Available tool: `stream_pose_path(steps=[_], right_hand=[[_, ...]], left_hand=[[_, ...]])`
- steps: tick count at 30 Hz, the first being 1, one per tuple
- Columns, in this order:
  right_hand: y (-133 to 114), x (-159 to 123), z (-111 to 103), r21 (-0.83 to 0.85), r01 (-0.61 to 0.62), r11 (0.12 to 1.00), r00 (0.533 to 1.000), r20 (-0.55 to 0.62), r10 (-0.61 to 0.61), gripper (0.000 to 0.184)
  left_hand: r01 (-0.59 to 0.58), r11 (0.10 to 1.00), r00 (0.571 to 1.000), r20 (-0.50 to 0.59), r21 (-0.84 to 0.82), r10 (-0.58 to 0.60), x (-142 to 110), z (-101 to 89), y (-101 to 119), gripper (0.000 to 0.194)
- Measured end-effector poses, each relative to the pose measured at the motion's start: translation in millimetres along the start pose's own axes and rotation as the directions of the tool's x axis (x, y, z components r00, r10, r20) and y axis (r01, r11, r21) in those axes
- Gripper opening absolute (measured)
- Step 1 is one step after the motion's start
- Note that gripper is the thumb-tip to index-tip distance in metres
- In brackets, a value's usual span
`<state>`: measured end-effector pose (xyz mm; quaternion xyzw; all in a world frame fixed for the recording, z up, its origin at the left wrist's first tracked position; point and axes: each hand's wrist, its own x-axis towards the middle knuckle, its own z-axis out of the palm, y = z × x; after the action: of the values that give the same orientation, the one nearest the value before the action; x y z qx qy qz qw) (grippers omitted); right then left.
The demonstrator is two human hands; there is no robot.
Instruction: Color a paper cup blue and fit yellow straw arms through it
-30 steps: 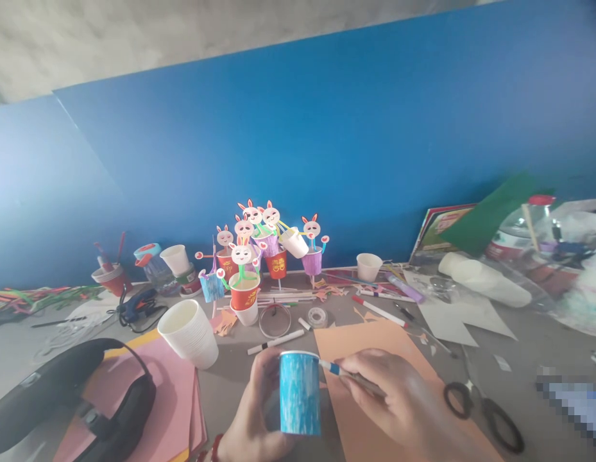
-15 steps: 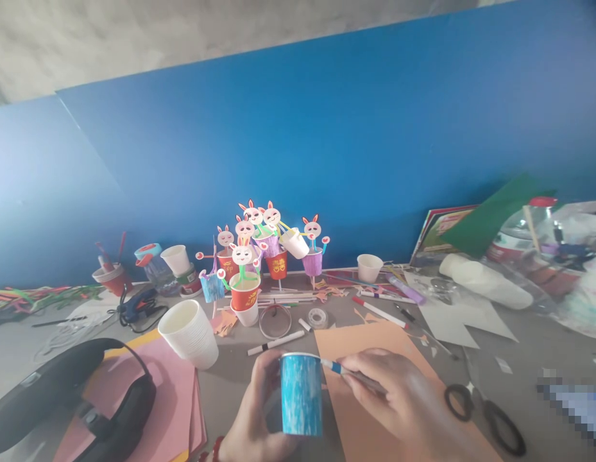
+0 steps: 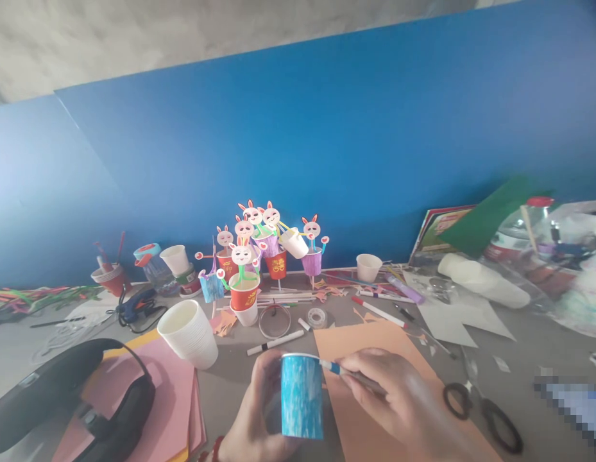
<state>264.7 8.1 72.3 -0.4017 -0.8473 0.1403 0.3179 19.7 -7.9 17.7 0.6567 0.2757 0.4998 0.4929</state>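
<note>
A paper cup [image 3: 302, 398], streaked blue with patches of white showing through, is held tilted in my left hand [image 3: 259, 410], whose fingers wrap round its left side and base. My right hand [image 3: 389, 391] pinches a blue marker [image 3: 346, 371]. Its tip meets the cup's right edge just below the white rim. Under my right hand lies an orange sheet of paper [image 3: 374, 340]. An uncapped-looking white pen [image 3: 275, 342] rests on the table beyond the cup, with a roll of clear tape [image 3: 317, 317] beside it.
A stack of white cups [image 3: 189, 333] stands left, behind black headphones [image 3: 110, 385] on pink paper [image 3: 167, 385]. Rabbit-faced cup figures [image 3: 244, 292] gather at the back. Scissors [image 3: 483, 410] lie right, near white paper scraps [image 3: 456, 321]. A blue partition [image 3: 326, 128] rises behind.
The cup has shifted very slightly down and to the right in my left hand. The marker tip stays at the cup's upper right edge, and the surroundings look the same.
</note>
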Motion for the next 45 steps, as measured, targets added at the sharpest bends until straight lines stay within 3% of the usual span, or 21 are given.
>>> stream_pose_path(steps=[7, 12, 17, 23, 29, 36, 45], right_hand=[[-3.0, -1.3, -1.3, 0.028, 0.097, 0.995, 0.994, 0.05, -0.099, 0.023], [-0.9, -0.1, -0.7, 0.017, 0.05, 0.999, 0.999, -0.018, -0.05, 0.022], [-3.4, 0.0, -2.8, 0.017, 0.127, 0.992, 0.99, 0.052, -0.127, 0.023], [-3.6, 0.2, -3.6, 0.009, 0.069, 0.998, 0.997, -0.031, -0.068, 0.02], [-3.3, -1.0, -2.5, -0.003, 0.108, 0.994, 0.994, 0.016, -0.108, 0.019], [-3.8, 0.0, -2.3, -0.009, 0.096, 0.995, 0.995, -0.02, -0.096, 0.017], [-4.9, -0.7, -3.7, -0.017, 0.074, 0.997, 0.997, 0.027, -0.073, 0.02]], left_hand=[[-0.012, 1.0, 1.0, 0.009, 0.013, 0.012, 2.8, -0.5, 1.5, 0.065], [-0.004, 0.999, 1.0, 0.009, 0.046, 0.004, 1.3, -1.4, -0.1, 0.067], [0.009, 0.996, 1.0, -0.016, 0.092, -0.007, -0.3, -0.8, -2.5, 0.067], [0.031, 0.983, 0.999, -0.034, 0.18, -0.025, -1.7, -2.5, -1.3, 0.07], [0.073, 0.977, 0.997, -0.026, 0.198, -0.07, -3.6, -3.1, -3.1, 0.074], [0.077, 0.982, 0.997, -0.044, 0.172, -0.071, -3.7, -4.1, -5.1, 0.079], [0.067, 0.975, 0.998, -0.035, 0.211, -0.061, -3.6, -4.3, -1.9, 0.075]])
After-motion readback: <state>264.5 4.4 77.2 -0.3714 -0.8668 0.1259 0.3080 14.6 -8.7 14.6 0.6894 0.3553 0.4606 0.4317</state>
